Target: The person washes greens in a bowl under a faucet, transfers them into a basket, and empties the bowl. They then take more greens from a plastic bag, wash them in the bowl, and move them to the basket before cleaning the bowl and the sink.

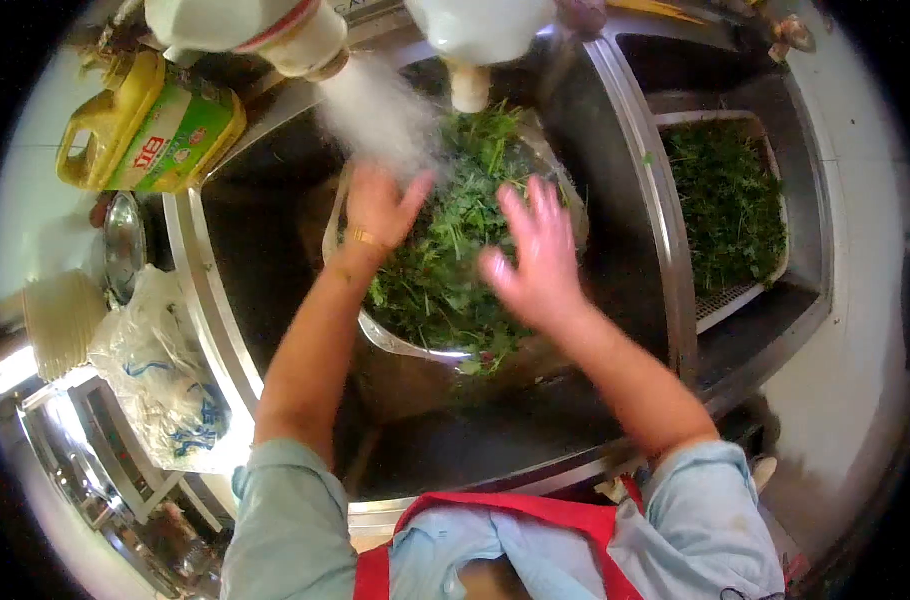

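A: What is seen at the centre of the frame?

B: A metal bowl [395,340] heaped with leafy greens [445,260] is set in the left basin of a steel sink [220,300]. Water [375,115] is poured onto the greens from a white tap [275,30] at the top of the frame.

A: How are the hands placed?

B: The left hand [380,205] is held over the left part of the greens, under the stream, its fingers [415,190] spread and nothing pinched. A gold bangle [363,238] is worn at that wrist. The right hand [537,262] is blurred above the right part of the bowl; its fingers [535,205] are seen apart, with nothing gripped. Whether the greens are touched cannot be told.

A: And around the sink?

B: More greens are kept in a white basket [765,285] in the right basin. At the upper left, a yellow oil jug [150,125] is stood on the counter [25,200]. Lower left, a stack of plates [63,320] and a plastic bag [160,370] are laid.
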{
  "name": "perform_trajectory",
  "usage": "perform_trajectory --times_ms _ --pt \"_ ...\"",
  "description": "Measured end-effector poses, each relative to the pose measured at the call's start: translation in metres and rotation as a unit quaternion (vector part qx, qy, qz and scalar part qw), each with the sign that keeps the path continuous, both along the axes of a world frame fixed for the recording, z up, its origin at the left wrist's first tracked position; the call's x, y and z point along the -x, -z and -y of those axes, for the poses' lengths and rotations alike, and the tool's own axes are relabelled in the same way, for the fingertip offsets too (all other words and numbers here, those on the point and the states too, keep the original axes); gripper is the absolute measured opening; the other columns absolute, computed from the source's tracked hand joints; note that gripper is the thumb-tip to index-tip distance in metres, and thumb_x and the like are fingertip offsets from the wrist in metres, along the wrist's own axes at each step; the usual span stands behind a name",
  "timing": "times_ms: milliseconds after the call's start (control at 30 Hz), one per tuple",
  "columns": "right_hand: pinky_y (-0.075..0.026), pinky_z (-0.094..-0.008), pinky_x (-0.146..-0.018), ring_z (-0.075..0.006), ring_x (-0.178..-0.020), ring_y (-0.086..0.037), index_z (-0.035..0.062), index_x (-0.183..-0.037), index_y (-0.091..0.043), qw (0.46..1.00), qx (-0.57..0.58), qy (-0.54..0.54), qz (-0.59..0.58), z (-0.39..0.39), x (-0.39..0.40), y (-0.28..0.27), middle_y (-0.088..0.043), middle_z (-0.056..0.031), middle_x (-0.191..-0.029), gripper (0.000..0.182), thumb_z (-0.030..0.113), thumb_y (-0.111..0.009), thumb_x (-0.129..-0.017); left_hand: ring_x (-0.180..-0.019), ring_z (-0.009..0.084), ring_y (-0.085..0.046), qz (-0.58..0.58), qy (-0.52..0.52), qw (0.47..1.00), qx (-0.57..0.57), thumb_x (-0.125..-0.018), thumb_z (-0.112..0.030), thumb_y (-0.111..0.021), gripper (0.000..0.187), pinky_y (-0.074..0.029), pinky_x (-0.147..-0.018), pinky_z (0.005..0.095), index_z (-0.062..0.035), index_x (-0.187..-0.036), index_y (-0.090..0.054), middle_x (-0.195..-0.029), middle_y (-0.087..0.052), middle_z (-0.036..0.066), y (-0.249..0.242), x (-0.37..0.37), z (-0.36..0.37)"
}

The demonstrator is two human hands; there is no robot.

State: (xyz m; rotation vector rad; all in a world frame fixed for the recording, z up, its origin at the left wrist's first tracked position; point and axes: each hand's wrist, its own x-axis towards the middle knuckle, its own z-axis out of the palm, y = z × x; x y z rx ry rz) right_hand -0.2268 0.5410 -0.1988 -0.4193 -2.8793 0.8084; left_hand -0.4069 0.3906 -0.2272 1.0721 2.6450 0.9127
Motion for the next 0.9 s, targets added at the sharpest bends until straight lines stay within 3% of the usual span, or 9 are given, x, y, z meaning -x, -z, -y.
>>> perform_trajectory --times_ms 67,133,233,333,367,533,700,800,900 --pt "-0.011 -0.0674 -0.104 -0.0517 -0.135 -0.009 0.0257 -0.145 -0.026 0.980 -0.063 -0.088 0.168 0.027 -0.036 -0.030 -0.010 -0.0261 -0.149 0.101 0.063 -0.070 -0.062 -0.126 0.0359 -0.038 -0.047 0.036 0.998 0.025 -0.081 -0.045 -0.061 0.060 -0.030 -0.104 0.0438 -0.0077 -0.127 -0.050 -0.135 -0.043 0.021 0.011 0.017 -0.030" --pt "-0.008 -0.0708 -0.102 -0.0512 -0.135 -0.008 0.0242 -0.145 -0.024 0.968 -0.082 -0.109 0.209 0.035 -0.059 -0.009 -0.008 -0.0275 -0.149 0.110 0.065 -0.073 -0.056 -0.134 0.0371 -0.027 -0.197 0.028 0.969 0.148 -0.082 -0.050 -0.058 0.068 -0.024 -0.109 0.0451 -0.0070 -0.134 -0.044 -0.144 -0.031 0.022 0.025 0.014 -0.060" --pt "-0.010 -0.0705 -0.101 -0.0535 -0.133 -0.011 0.0150 -0.144 -0.026 0.981 -0.077 0.027 0.175 0.005 -0.046 0.032 -0.010 -0.0314 -0.146 0.115 0.059 -0.078 -0.052 -0.137 0.0409 -0.017 -0.074 0.153 0.937 0.305 -0.081 -0.052 -0.056 0.075 -0.019 -0.110 0.0484 -0.0059 -0.137 -0.038 -0.149 -0.018 0.023 0.003 0.006 -0.074" --pt "-0.006 -0.0652 -0.106 -0.0504 -0.135 -0.012 0.0126 -0.146 -0.019 0.932 -0.130 -0.017 0.339 0.003 -0.014 0.027 -0.013 -0.0293 -0.148 0.118 0.062 -0.076 -0.054 -0.137 0.0400 -0.020 0.163 0.227 0.956 0.089 -0.080 -0.049 -0.058 0.074 -0.020 -0.110 0.0466 -0.0085 -0.138 -0.038 -0.148 -0.021 0.025 0.051 0.014 -0.056" --pt "-0.009 -0.0568 -0.110 -0.0463 -0.135 -0.016 0.0125 -0.145 -0.021 0.928 -0.154 -0.054 0.333 -0.001 -0.013 0.048 -0.016 -0.0259 -0.148 0.113 0.060 -0.074 -0.058 -0.135 0.0392 -0.025 0.239 0.228 0.942 0.056 -0.080 -0.047 -0.060 0.072 -0.021 -0.110 0.0447 -0.0129 -0.139 -0.038 -0.146 -0.024 0.025 0.058 0.012 -0.046" --pt "-0.016 -0.0493 -0.110 -0.0383 -0.133 -0.025 0.0131 -0.139 -0.030 0.802 -0.265 -0.198 0.498 0.004 0.030 0.090 -0.027 -0.0180 -0.146 0.081 0.045 -0.065 -0.074 -0.131 0.0396 -0.032 0.170 0.156 0.965 0.121 -0.077 -0.041 -0.066 0.074 -0.028 -0.108 0.0456 -0.0134 -0.139 -0.037 -0.144 -0.029 0.023 0.055 -0.007 -0.043" --pt "-0.028 -0.0445 -0.104 -0.0374 -0.124 -0.037 0.0076 -0.123 -0.048 0.872 -0.198 -0.149 0.422 -0.016 0.034 0.110 -0.037 -0.0188 -0.139 0.055 0.030 -0.063 -0.075 -0.128 0.0404 -0.036 0.230 0.098 0.932 0.261 -0.079 -0.043 -0.065 0.075 -0.031 -0.105 0.0444 -0.0123 -0.140 -0.034 -0.142 -0.033 0.023 0.057 -0.010 -0.056" --pt "-0.036 -0.0417 -0.100 -0.0368 -0.118 -0.044 0.0043 -0.113 -0.058 0.906 -0.187 -0.129 0.357 -0.015 0.026 0.074 -0.043 -0.0193 -0.135 0.040 0.020 -0.062 -0.076 -0.122 0.0362 -0.045 0.094 0.130 0.970 0.182 -0.082 -0.043 -0.062 0.067 -0.034 -0.104 0.0417 -0.0104 -0.137 -0.040 -0.137 -0.042 0.021 0.065 -0.016 -0.045" --pt "-0.035 -0.0431 -0.101 -0.0380 -0.120 -0.043 0.0034 -0.117 -0.054 0.932 -0.145 -0.157 0.293 -0.011 -0.002 0.033 -0.042 -0.0208 -0.136 0.046 0.018 -0.064 -0.074 -0.120 0.0309 -0.048 0.334 0.108 0.935 0.045 -0.086 -0.039 -0.060 0.058 -0.034 -0.103 0.0389 -0.0068 -0.132 -0.046 -0.133 -0.047 0.020 0.014 -0.006 -0.009"
